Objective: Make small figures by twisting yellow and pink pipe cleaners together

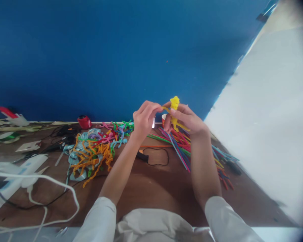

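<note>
Far left I've got a white plastic power strip (36, 164) with a looping white cable, on the brown table (154, 191). Next, a small red object (84, 122) by the blue wall (111, 60), then a tangled pile of fuzzy orange, pink, green and blue pieces (104, 154). A black-handled item (142, 156) with a dark cord lies below my 2 hands. Left hand (145, 116): pinched on a thin yellow strand (166, 109). Right hand (188, 117): fingers closed around a fuzzy yellow figure (175, 104), held above the table. Beneath and rightward, loose straight multicoloured stems (184, 144).
</note>
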The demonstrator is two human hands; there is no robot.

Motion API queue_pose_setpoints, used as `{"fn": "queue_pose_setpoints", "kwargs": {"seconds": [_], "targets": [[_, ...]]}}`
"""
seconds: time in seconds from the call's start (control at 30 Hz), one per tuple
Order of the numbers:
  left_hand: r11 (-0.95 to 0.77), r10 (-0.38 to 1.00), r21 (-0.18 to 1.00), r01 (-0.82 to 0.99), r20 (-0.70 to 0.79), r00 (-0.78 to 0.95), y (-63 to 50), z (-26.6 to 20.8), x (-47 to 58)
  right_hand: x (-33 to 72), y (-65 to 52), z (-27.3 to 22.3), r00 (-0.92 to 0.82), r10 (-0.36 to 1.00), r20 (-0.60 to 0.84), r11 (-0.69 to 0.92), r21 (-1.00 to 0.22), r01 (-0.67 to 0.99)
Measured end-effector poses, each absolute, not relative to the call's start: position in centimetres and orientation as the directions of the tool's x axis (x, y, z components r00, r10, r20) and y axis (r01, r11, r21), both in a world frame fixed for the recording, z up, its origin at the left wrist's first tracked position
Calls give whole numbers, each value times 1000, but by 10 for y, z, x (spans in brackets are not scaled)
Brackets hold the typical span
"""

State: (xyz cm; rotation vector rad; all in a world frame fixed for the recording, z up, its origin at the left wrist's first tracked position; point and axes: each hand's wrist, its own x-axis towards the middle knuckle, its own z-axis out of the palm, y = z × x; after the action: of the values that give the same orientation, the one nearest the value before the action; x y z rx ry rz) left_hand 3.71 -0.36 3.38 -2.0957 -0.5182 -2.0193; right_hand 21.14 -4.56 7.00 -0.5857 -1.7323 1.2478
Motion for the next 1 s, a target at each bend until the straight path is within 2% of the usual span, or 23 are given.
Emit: {"fn": "queue_pose_setpoints", "kwargs": {"seconds": [0.1, 0.2, 0.4, 0.5, 0.6, 0.7, 0.77, 0.83, 1.0], "targets": [[-941, 213, 217, 258, 976, -44, -9, 35, 40, 211, -46, 69, -477, 762, 439, 430, -893, -136], [-928, 284, 288, 238, 958, -49, -9, 33, 41, 207, -45, 69, -418, 757, 502, 477, -862, -172], [-907, 173, 151, 394, 985, 21, 1, 32, 35, 195, -39, 69, -267, 797, 542, 523, -840, -144], [-874, 247, 186, 449, 966, 81, 1, 37, 34, 193, -33, 68, -193, 800, 568, 556, -823, -117], [-870, 374, 309, 383, 921, 106, -8, 45, 34, 193, -28, 66, -157, 787, 597, 589, -802, -97], [-821, 569, 546, 168, 807, 157, -19, 53, 35, 193, -27, 65, -129, 771, 623, 621, -781, -61], [-702, 697, 713, -13, 690, 197, -25, 56, 36, 192, -28, 65, -120, 754, 646, 647, -762, -35], [-546, 788, 821, -165, 570, 233, -27, 58, 39, 191, -29, 65, -103, 733, 673, 677, -736, 4], [-182, 881, 918, -354, 311, 355, -23, 60, 46, 196, -26, 64, -43, 659, 751, 741, -639, 206]]}}
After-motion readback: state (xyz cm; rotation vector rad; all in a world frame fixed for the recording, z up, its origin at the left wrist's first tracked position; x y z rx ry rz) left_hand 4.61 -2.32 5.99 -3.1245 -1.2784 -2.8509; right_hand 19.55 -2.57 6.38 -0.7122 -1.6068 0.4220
